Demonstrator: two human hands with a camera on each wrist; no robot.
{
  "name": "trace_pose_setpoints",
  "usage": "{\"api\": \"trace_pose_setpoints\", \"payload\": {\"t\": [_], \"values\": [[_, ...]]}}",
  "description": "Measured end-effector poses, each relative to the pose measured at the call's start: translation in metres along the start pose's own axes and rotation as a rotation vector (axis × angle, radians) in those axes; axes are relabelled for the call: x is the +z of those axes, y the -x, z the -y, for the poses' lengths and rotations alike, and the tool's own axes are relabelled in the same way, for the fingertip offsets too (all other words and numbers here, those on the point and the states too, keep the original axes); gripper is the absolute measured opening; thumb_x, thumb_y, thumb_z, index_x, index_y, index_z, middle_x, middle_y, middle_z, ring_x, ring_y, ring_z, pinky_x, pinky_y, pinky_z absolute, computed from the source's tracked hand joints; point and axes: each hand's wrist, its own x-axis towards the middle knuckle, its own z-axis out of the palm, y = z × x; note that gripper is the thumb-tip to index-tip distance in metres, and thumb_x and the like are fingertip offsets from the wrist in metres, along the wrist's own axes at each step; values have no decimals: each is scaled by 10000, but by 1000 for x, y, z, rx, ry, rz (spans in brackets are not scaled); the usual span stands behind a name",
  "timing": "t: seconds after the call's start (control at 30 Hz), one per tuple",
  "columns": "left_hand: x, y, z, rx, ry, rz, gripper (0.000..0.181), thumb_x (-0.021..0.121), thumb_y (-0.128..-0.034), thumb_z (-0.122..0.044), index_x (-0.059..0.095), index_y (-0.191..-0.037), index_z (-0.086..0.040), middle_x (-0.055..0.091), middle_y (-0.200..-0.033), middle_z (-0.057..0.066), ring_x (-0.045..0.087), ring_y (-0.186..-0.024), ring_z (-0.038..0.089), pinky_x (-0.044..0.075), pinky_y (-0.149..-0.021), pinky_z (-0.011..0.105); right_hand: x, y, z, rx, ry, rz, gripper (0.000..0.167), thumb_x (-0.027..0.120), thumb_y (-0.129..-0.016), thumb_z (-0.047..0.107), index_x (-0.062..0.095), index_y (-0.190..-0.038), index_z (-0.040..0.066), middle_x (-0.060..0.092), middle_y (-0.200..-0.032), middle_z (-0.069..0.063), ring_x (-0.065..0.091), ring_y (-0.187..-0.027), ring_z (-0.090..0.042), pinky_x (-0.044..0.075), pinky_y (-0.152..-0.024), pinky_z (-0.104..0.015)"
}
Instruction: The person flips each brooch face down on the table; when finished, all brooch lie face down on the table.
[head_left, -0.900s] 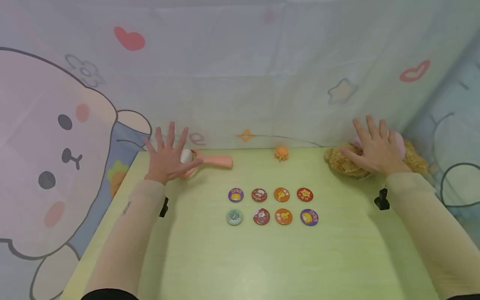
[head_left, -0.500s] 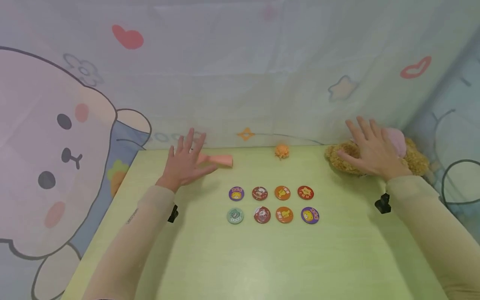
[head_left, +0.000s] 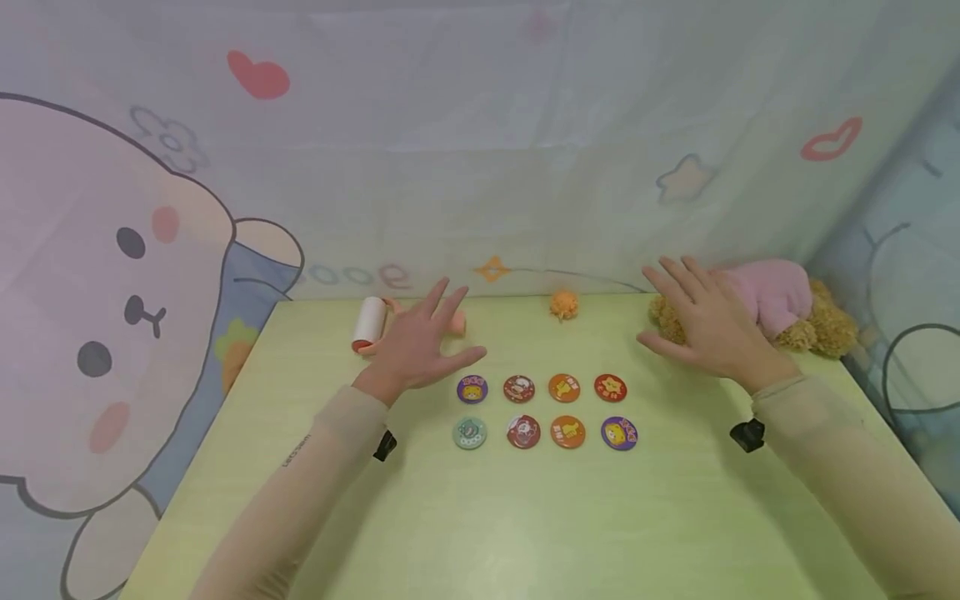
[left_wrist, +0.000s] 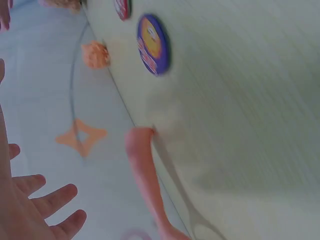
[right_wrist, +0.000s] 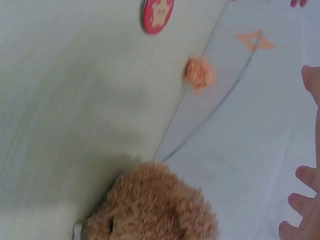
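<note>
My left hand (head_left: 418,343) hovers with spread fingers above the table, partly covering the pink handle of a white lint roller (head_left: 370,322). In the left wrist view that handle (left_wrist: 146,172) shows beside the fingers. My right hand (head_left: 712,327), also spread and holding nothing, is over the head end of a brown plush toy in pink clothing (head_left: 768,292). Between and nearer than the hands, several round badges lie in two rows, among them a purple one (head_left: 472,389), a red one (head_left: 611,387) and a green one (head_left: 469,433).
A small orange object (head_left: 564,305) sits at the back edge of the pale green table (head_left: 495,517). A printed curtain (head_left: 480,167) hangs directly behind the table. At the right, a dark cable loop (head_left: 888,375) shows against the side cloth.
My left hand has moved right and nearer, uncovering the white roller. My right hand has moved left and slightly nearer, showing more of the plush's pink clothing. The badges have stayed put.
</note>
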Motion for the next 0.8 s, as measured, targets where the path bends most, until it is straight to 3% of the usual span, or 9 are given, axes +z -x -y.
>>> {"api": "trace_pose_setpoints", "payload": {"t": [0.17, 0.27, 0.4, 0.57, 0.8], "values": [[10, -5, -25, 63, 55, -25, 943, 587, -922, -729, 314, -1661, -211, 343, -1684, 138, 532, -1396, 389, 498, -1048, 572, 9, 0, 18, -85, -20, -55, 894, 809, -854, 413, 436, -1593, 78, 475, -1561, -275, 414, -1436, -539, 380, -1113, -691], [17, -9, -38, 110, 95, -35, 886, 627, -945, -657, 375, -1629, -154, 417, -1629, 159, 495, -1430, 380, 442, -1130, 565, 14, 2, 26, -117, -68, -46, 844, 828, -853, 341, 475, -1560, 45, 523, -1516, -263, 477, -1394, -500, 416, -1091, -674], [25, -13, -53, 160, 115, -43, 736, 681, -977, -517, 482, -1556, -109, 534, -1524, 149, 556, -1359, 352, 474, -1099, 531, 22, 7, 33, -130, -124, 27, 758, 824, -886, 279, 509, -1529, 32, 578, -1462, -224, 554, -1331, -434, 468, -1061, -630], [34, -15, -69, 158, 131, -9, 619, 720, -984, -422, 547, -1498, -123, 597, -1460, 115, 599, -1299, 325, 508, -1059, 492, 33, 14, 36, -76, -159, 153, 688, 802, -934, 299, 531, -1512, 42, 601, -1452, -198, 573, -1320, -418, 474, -1074, -607], [47, -20, -87, 159, 174, 21, 564, 742, -972, -379, 601, -1443, -103, 633, -1426, 107, 618, -1280, 312, 516, -1044, 480, 49, 21, 29, 63, -246, 303, 649, 769, -970, 308, 536, -1503, 20, 580, -1484, -216, 524, -1380, -438, 416, -1137, -613]]}}
